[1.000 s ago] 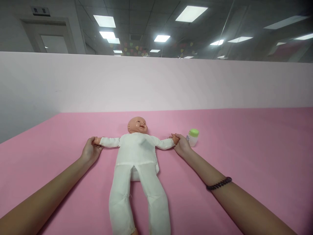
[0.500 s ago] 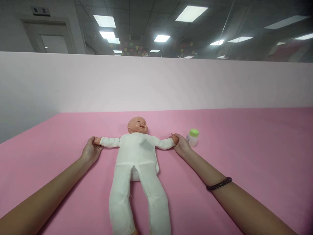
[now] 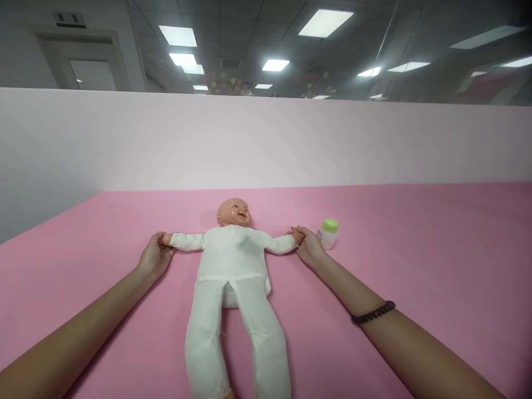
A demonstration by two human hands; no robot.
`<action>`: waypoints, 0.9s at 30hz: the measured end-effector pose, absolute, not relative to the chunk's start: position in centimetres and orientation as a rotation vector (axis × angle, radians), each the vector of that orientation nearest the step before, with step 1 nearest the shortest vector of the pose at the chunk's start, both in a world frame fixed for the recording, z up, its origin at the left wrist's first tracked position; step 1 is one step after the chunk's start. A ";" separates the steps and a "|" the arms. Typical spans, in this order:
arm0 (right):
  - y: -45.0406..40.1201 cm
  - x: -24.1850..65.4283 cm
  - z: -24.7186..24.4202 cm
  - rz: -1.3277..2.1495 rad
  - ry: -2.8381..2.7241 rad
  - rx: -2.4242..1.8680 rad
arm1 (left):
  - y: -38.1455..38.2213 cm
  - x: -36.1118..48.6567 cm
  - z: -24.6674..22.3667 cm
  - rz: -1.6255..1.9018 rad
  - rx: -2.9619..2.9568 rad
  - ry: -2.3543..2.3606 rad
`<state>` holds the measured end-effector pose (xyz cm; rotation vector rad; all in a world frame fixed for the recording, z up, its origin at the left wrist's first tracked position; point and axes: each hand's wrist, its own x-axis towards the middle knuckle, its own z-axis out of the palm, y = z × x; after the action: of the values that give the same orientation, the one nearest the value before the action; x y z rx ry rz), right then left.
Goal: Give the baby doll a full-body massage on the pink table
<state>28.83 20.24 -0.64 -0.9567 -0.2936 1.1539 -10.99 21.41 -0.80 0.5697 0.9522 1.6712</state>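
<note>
A baby doll [image 3: 233,252] with a white cloth body lies on its back on the pink surface, its head away from me and both arms stretched out sideways. My left hand [image 3: 154,256] is closed around the doll's hand at the left. At the right, my right hand [image 3: 308,246] grips the doll's other hand, with fingers wrapped around it. Just beyond my right wrist stands a small clear jar [image 3: 328,235] with a green lid, partly covered by that hand. The doll's feet are mostly cut off by the lower edge of the view.
The pink tabletop [image 3: 415,260] stretches out on both sides of the doll. A low white wall [image 3: 266,144] runs along its far edge, with another side at the left. Above it show a door [image 3: 91,69] and lit ceiling panels [image 3: 326,23].
</note>
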 end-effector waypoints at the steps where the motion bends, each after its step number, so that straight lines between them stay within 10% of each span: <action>1: 20.2 28.8 -0.6 1.157 -0.291 -0.962 | 21.4 -11.0 -0.8 1.670 0.569 0.956; 27: 20.5 29.1 -1.0 1.149 -0.296 -0.962 | 21.6 -11.0 -1.2 1.678 0.576 0.961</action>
<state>29.10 20.55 -1.02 -0.9620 -0.2956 1.1489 -11.05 21.62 -1.19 0.5758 0.9606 1.6778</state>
